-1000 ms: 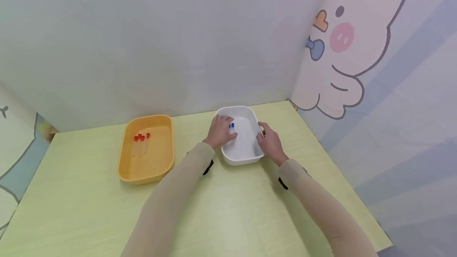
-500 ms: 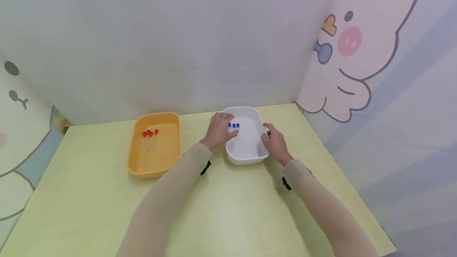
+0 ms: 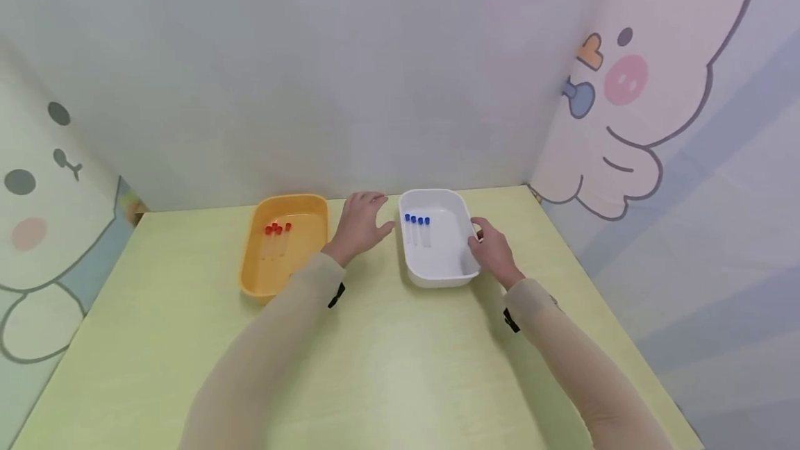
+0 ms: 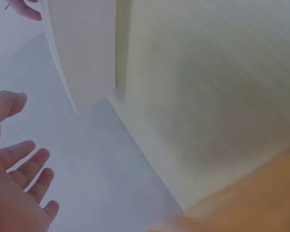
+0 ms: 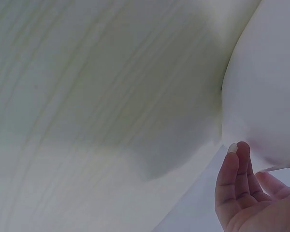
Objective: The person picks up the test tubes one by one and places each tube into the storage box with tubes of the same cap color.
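In the head view my left hand (image 3: 359,226) hovers between the two trays, thumb and fingers spread with nothing held; its bare palm side (image 4: 17,193) faces the left wrist camera. A white tray (image 3: 440,282) stands to its right, several clear tubes with blue caps (image 3: 421,221) lying side by side in it. My right hand (image 3: 494,248) holds that tray by its right rim, thumb and forefinger at the edge. From the right wrist, the other fingers (image 5: 227,186) bend up against the tray's outer wall (image 5: 268,96).
Left of the white tray is a yellow tray (image 3: 253,276), with several clear red-capped tubes (image 3: 279,230) in it; my left forearm partly covers its right side. Both stand on a pale green table (image 3: 387,367) near the back wall (image 3: 375,89), which is draped in cloth.
My left hand has come out of the white tray and moved left, uncovering the blue-capped tubes. My right hand stays at the tray's rim. The head view has shifted slightly left.
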